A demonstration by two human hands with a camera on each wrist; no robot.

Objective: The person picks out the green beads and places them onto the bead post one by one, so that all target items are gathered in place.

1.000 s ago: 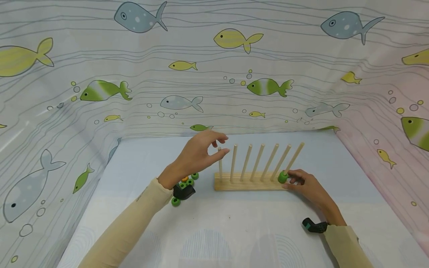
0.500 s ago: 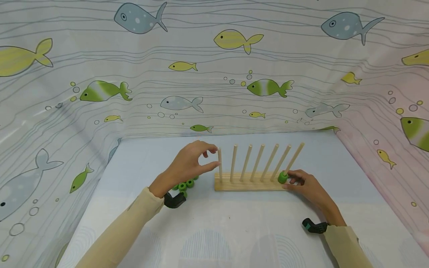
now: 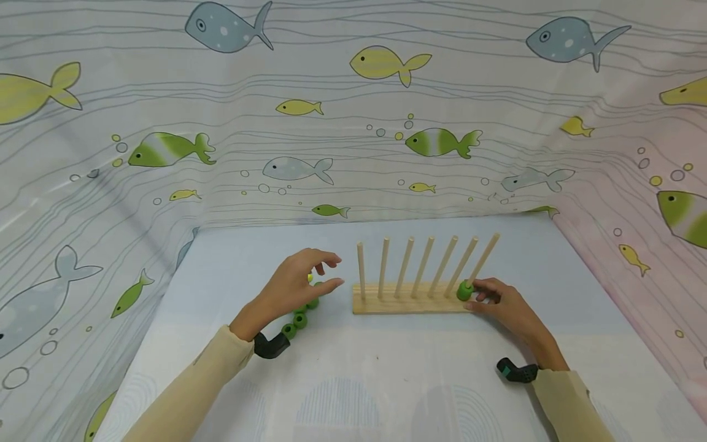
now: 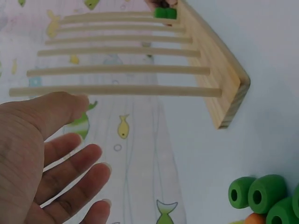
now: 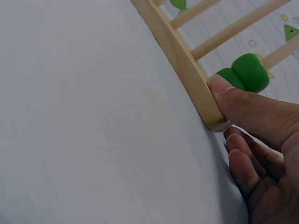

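A wooden peg rack [image 3: 409, 299] with several upright pegs stands on the table. Two green beads [image 5: 252, 73] are stacked at the foot of its rightmost peg. My right hand [image 3: 510, 310] grips that end of the rack, thumb on the base right beside the lower bead and fingers curled behind the edge. To the left of the rack, my left hand [image 3: 284, 285] hovers with nothing in it, thumb and fingers spread apart. Beneath it lie several loose green beads [image 4: 267, 193], partly hidden by the hand in the head view. An orange bead [image 4: 255, 219] shows among them.
A light blue and white table covering [image 3: 381, 393] lies under everything. Behind and at both sides rises a fish-printed sheet [image 3: 353, 135]. Black wrist-worn devices [image 3: 270, 345] sit at both wrists.
My left hand has moved left and down, away from the leftmost peg to over the loose beads. The right hand keeps its hold on the rack's end.
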